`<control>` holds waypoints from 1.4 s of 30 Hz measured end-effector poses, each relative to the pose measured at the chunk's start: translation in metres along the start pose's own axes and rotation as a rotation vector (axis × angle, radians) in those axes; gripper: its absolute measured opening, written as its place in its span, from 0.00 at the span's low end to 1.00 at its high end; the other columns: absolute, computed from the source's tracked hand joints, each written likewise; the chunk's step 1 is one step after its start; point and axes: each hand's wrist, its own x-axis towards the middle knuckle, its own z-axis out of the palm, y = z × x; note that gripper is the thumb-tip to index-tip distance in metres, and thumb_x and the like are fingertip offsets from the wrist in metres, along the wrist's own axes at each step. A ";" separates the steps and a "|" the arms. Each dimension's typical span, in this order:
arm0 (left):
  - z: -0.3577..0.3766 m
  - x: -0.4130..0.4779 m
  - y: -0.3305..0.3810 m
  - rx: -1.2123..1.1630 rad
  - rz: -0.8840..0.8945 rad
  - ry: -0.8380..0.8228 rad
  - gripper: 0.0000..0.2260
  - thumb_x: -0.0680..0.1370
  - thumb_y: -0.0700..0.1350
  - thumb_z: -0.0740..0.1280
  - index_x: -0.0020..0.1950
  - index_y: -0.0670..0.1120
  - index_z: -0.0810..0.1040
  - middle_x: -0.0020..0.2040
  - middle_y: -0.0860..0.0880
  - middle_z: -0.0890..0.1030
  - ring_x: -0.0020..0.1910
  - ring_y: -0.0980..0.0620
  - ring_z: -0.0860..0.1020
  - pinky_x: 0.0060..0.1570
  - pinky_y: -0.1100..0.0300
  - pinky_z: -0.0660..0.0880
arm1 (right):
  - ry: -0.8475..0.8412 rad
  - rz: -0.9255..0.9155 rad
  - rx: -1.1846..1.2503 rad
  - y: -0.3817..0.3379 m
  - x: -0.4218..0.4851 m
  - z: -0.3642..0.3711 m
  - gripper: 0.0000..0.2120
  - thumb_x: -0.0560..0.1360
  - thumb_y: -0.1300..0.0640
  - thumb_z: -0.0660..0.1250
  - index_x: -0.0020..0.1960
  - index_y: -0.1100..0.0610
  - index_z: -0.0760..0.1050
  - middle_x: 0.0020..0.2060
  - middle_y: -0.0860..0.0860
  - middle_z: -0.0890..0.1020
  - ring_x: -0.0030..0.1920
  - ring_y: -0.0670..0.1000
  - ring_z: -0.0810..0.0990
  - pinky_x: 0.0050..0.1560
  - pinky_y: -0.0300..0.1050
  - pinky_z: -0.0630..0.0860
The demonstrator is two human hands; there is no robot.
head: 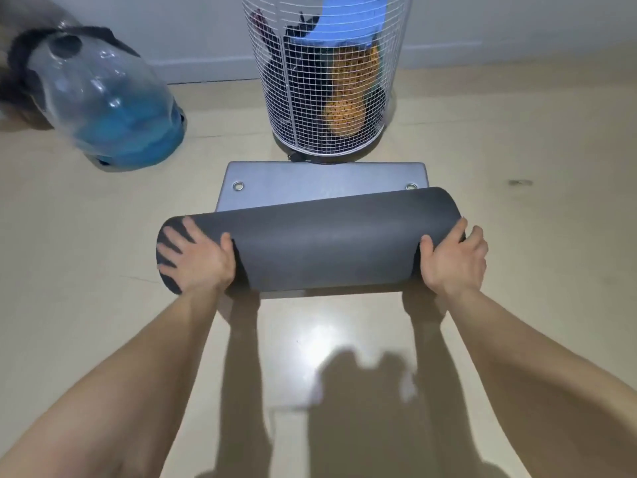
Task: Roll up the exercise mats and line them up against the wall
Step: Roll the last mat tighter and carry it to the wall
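Note:
A dark grey exercise mat (320, 243) lies on the floor, rolled into a thick cylinder. Only a short flat end (310, 184) with two metal eyelets is left unrolled beyond the roll. My left hand (193, 257) presses on the roll's left end with spread fingers and the thumb on top. My right hand (451, 257) grips the right end, thumb on the near face and fingers curled around the end.
A tall white wire-mesh basket (327, 81) holding blue, orange and black items stands just past the mat's flat end, near the white wall (200, 29). A large clear water bottle (103, 108) with a blue base lies at the left. Glossy beige floor surrounds the mat.

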 end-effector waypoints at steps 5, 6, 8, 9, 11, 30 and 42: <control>0.017 0.013 -0.031 -0.116 -0.183 -0.056 0.38 0.83 0.64 0.55 0.83 0.40 0.47 0.81 0.33 0.52 0.74 0.29 0.61 0.70 0.34 0.63 | 0.021 0.051 0.115 0.003 0.002 0.017 0.38 0.81 0.42 0.60 0.80 0.62 0.50 0.71 0.64 0.63 0.69 0.67 0.65 0.66 0.62 0.70; 0.020 0.010 -0.036 -0.147 -0.190 -0.065 0.39 0.83 0.64 0.56 0.83 0.39 0.47 0.80 0.32 0.53 0.74 0.30 0.61 0.69 0.36 0.65 | 0.035 0.077 0.128 0.005 -0.001 0.017 0.38 0.81 0.42 0.62 0.79 0.63 0.52 0.70 0.64 0.64 0.67 0.67 0.66 0.64 0.62 0.70; 0.018 0.007 -0.044 -0.230 -0.248 -0.059 0.43 0.82 0.66 0.58 0.82 0.37 0.47 0.79 0.32 0.57 0.74 0.31 0.60 0.67 0.38 0.67 | 0.051 0.132 0.144 0.007 -0.007 0.016 0.37 0.80 0.42 0.63 0.78 0.63 0.55 0.67 0.65 0.65 0.66 0.68 0.67 0.63 0.62 0.70; 0.013 0.007 -0.048 -0.274 -0.290 -0.055 0.44 0.81 0.67 0.58 0.82 0.36 0.49 0.77 0.32 0.60 0.73 0.32 0.61 0.67 0.39 0.68 | 0.056 0.152 0.143 0.008 -0.010 0.015 0.37 0.79 0.41 0.63 0.77 0.64 0.56 0.67 0.65 0.66 0.65 0.68 0.67 0.63 0.62 0.69; 0.005 0.007 -0.054 -0.318 -0.353 -0.054 0.45 0.78 0.70 0.59 0.80 0.36 0.55 0.74 0.34 0.66 0.72 0.33 0.63 0.68 0.41 0.66 | 0.064 0.175 0.103 0.008 -0.016 0.012 0.39 0.79 0.38 0.61 0.77 0.64 0.57 0.67 0.66 0.68 0.66 0.68 0.69 0.65 0.61 0.67; 0.015 -0.049 -0.042 0.171 0.118 -0.175 0.35 0.82 0.67 0.49 0.84 0.49 0.55 0.82 0.34 0.53 0.80 0.27 0.49 0.78 0.36 0.45 | -0.232 -0.383 -0.314 -0.035 -0.090 0.023 0.46 0.73 0.22 0.48 0.84 0.46 0.51 0.83 0.51 0.53 0.82 0.62 0.48 0.75 0.71 0.43; 0.045 -0.094 -0.014 0.412 0.933 -0.213 0.61 0.62 0.81 0.61 0.84 0.48 0.47 0.85 0.40 0.52 0.82 0.34 0.51 0.79 0.38 0.49 | -0.500 -0.692 -0.363 -0.096 -0.021 0.036 0.65 0.53 0.13 0.61 0.82 0.43 0.53 0.79 0.52 0.64 0.78 0.58 0.61 0.78 0.66 0.51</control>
